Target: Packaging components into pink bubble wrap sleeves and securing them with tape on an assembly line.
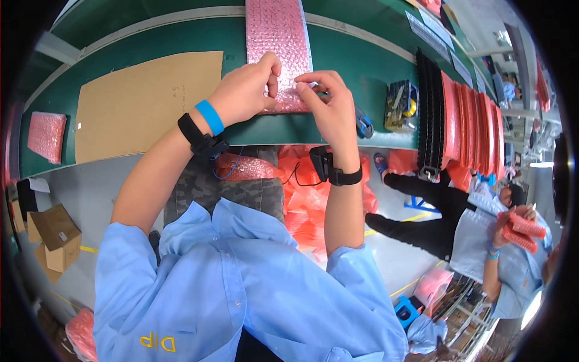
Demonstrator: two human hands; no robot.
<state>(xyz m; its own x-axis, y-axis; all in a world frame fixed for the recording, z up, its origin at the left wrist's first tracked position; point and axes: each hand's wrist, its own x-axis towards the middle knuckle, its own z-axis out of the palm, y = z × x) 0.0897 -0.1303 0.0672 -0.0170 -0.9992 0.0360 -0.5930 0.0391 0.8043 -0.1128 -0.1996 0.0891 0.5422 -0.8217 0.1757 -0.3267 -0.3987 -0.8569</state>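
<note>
A long strip of pink bubble wrap (278, 36) lies across the green work surface (344, 54), running away from me. My left hand (246, 89) pinches its near end with fingers closed on the wrap. My right hand (329, 102) grips the same near end from the right, fingers curled over the edge. Both wrists wear black bands, and the left also has a blue one.
A brown cardboard sheet (148, 99) lies left of my hands. A folded pink bubble pad (46, 136) sits at the far left. Black and red trays (464, 120) stand in a row at right, by a tape dispenser (401, 105). A seated co-worker (500, 235) holds pink wrap. Cardboard boxes (54, 235) are on the floor.
</note>
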